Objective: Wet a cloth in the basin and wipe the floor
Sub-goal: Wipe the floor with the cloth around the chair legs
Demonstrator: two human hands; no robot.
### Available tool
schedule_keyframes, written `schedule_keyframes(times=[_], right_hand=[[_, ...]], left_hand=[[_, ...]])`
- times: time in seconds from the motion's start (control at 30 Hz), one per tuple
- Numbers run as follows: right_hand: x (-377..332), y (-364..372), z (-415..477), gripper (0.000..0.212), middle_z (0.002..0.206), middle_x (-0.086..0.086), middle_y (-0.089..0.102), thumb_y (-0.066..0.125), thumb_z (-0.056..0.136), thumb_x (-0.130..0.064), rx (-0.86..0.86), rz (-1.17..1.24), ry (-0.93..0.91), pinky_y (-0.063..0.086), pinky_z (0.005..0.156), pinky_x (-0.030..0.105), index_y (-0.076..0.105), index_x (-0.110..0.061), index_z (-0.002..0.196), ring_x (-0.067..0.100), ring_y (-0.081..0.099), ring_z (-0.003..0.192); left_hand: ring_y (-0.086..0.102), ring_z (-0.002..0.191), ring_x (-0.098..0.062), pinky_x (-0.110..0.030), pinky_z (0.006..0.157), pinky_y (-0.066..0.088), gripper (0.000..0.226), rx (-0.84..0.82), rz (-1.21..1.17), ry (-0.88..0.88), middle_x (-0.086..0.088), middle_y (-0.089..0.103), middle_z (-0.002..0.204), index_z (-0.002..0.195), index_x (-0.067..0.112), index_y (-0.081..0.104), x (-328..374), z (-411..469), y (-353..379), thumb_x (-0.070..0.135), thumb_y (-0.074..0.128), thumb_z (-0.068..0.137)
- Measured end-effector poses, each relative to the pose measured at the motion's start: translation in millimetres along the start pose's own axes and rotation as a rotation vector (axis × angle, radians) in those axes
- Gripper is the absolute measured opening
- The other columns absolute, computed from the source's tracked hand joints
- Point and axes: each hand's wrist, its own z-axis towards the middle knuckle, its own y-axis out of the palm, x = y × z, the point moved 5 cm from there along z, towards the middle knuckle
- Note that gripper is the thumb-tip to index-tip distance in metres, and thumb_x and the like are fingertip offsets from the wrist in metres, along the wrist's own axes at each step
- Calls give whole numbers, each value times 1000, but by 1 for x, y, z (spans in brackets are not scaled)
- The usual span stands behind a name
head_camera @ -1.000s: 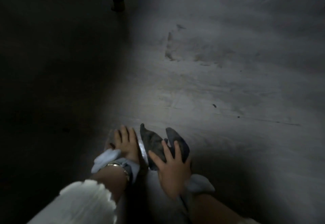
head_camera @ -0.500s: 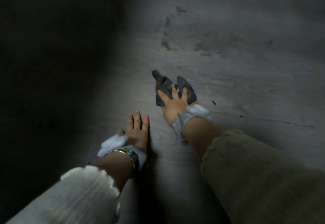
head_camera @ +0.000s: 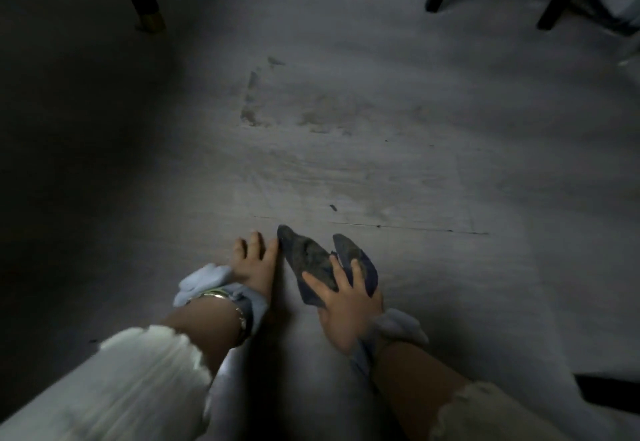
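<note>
Dark blue-grey cloth (head_camera: 320,262), crumpled, flat on the pale floor (head_camera: 433,170), pinned under the spread fingers of the right hand (head_camera: 343,302); fingers pressing, not clenched. Left hand (head_camera: 254,260) just beside it, palm down on bare floor, fingers extended, holding nothing. No basin in view; wetting is presumably done and wiping is under way, with smudges further out unwiped. Half a second ago the cloth was pushed further forward; it is now drawn back level with the left hand.
</note>
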Motion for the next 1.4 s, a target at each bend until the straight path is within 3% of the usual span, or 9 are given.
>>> schedule_keyframes(times=[0.13, 0.2, 0.27, 0.5, 0.9, 1.03, 1.2, 1.3, 1.4], right_hand=[[28, -18, 7, 58, 119, -9, 69, 54, 63, -52, 19, -38, 49, 53, 58, 60, 45, -59, 120, 30, 68, 107], [48, -26, 26, 54, 156, -5, 32, 50, 89, -40, 18, 77, 99, 37, 95, 68, 32, -60, 136, 36, 28, 143], [72, -33, 52, 54, 162, -3, -7, 35, 99, -36, -60, 131, 93, 18, 112, 62, 13, -58, 143, 37, -9, 147], [119, -83, 156, 53, 161, 2, -19, 32, 104, -28, -102, 211, 112, 7, 113, 64, 11, -51, 147, 44, -19, 143], [148, -110, 233, 55, 160, 3, -19, 32, 99, -47, -190, 246, 81, 8, 114, 64, 5, -55, 146, 48, -18, 142], [155, -116, 179, 62, 160, -1, -19, 38, 100, -29, -272, 201, -82, 5, 114, 65, 5, -52, 147, 38, -25, 144], [163, -96, 115, 81, 161, 1, -17, 55, 91, -27, -483, 172, -75, 10, 111, 67, 1, -47, 149, 36, -21, 145], [156, -122, 115, 58, 155, 12, 24, 51, 88, -26, -390, 388, 12, 30, 111, 53, 35, -31, 143, 37, 21, 143], [154, -160, 125, 13, 105, 16, 58, 54, 81, -13, -329, 1012, 180, 47, 79, 27, 60, -5, 88, 27, 54, 100]], left_hand=[[-7, 148, -38, -45, 118, 12, 80, 37, -47, 40, -13, -14, 160, 155, 19, -5, 56, 24, -9, 21, 51, 98], [-7, 147, -40, -48, 119, 9, 83, 63, -80, 27, -15, -15, 160, 154, 16, -5, 74, 43, -11, 20, 54, 96], [-8, 148, -39, -55, 117, 12, 86, 97, -93, -21, -14, -16, 159, 154, 16, -7, 85, 58, -14, 22, 56, 95], [-14, 145, -44, -53, 116, 13, 122, -17, -59, -104, -18, -23, 157, 152, 14, -18, 107, 93, -46, 33, 76, 77], [-17, 146, -38, -69, 112, 7, 123, -65, 7, -16, -10, -24, 158, 152, 17, -16, 183, 114, -35, 45, 75, 74], [-19, 145, -40, -67, 113, 0, 133, -154, 38, -17, -9, -27, 157, 151, 20, -19, 186, 107, -47, 50, 79, 67], [-15, 147, -38, -64, 115, 2, 99, -67, 57, -23, -8, -21, 159, 153, 21, -10, 187, 104, -48, 40, 61, 87], [-13, 148, -32, -61, 116, -1, 108, -56, 17, -14, -6, -18, 160, 153, 20, -11, 182, 95, -44, 52, 63, 82], [-9, 150, -27, -61, 116, 0, 113, -48, -13, -21, -6, -15, 161, 154, 16, -9, 175, 84, -39, 58, 64, 79]])
